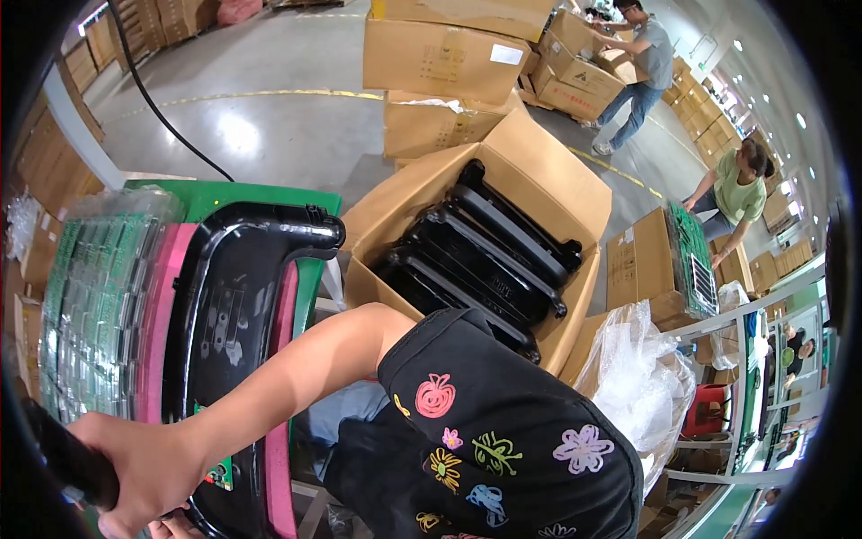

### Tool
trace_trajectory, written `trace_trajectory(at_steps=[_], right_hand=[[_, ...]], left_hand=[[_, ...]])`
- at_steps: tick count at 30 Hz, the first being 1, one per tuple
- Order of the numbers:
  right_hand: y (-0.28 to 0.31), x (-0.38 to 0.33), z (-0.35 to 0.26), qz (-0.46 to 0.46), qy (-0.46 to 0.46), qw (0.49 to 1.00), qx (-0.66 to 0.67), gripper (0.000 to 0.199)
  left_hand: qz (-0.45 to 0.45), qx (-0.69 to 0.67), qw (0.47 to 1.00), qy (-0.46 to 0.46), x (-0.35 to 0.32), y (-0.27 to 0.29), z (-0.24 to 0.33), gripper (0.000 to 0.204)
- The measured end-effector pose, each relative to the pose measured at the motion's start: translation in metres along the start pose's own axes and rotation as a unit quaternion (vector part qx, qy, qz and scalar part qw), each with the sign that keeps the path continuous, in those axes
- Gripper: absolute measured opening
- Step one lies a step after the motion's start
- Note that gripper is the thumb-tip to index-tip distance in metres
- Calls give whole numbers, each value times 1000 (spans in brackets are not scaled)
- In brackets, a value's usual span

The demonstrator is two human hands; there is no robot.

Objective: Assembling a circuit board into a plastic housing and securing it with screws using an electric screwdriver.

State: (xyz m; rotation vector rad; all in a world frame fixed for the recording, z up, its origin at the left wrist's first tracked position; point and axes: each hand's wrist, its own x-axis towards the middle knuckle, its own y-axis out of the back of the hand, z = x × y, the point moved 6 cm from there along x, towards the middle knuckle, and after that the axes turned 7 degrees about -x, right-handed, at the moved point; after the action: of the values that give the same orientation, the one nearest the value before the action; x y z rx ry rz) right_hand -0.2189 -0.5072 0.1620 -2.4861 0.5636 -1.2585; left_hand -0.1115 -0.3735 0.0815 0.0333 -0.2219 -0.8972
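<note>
Reaching across the body from the 4 o'clock side toward 8 o'clock, one bare arm is seen, and its hand is clenched around a dark bar-shaped handle at the lower left edge. Which hand it is cannot be told for sure; from the shoulder position it is taken as the right hand. The other hand is not seen clearly; only some fingertips are perhaps visible at the bottom edge, so its grip cannot be told.

Just beside the hand, toward 12 o'clock, a black plastic shell with a rounded rim is lying on a pink sheet, which is placed on a green table. At 9 o'clock from the shell, a stack of clear trays with green circuit boards is standing, close to the pink sheet.

At 2 o'clock from the shell, an open cardboard box is placed on the floor, and several more black shells are packed in it on their edges, side by side. A black sleeve with coloured flower drawings is covering the shoulder at 5 o'clock. Crumpled clear plastic film is lying at 3 o'clock of it.

Far at 1 o'clock, two other people are working among stacked cartons.
</note>
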Motion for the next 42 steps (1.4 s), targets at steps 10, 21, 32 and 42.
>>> trace_trajectory(at_steps=[10,21,32,42], right_hand=[[-2,-4,15,-3,-26,1000,0,32],[-3,-6,21,-1,-57,998,23,32],[-12,-9,40,-27,-120,986,108,25],[-1,-17,47,-65,-140,988,-20,31]], left_hand=[[-26,68,997,8,-1,15,-24,14],[-15,79,997,-4,-3,16,-27,13],[-122,135,982,-53,-3,9,-11,9],[-119,479,829,-264,10,43,-54,18]])
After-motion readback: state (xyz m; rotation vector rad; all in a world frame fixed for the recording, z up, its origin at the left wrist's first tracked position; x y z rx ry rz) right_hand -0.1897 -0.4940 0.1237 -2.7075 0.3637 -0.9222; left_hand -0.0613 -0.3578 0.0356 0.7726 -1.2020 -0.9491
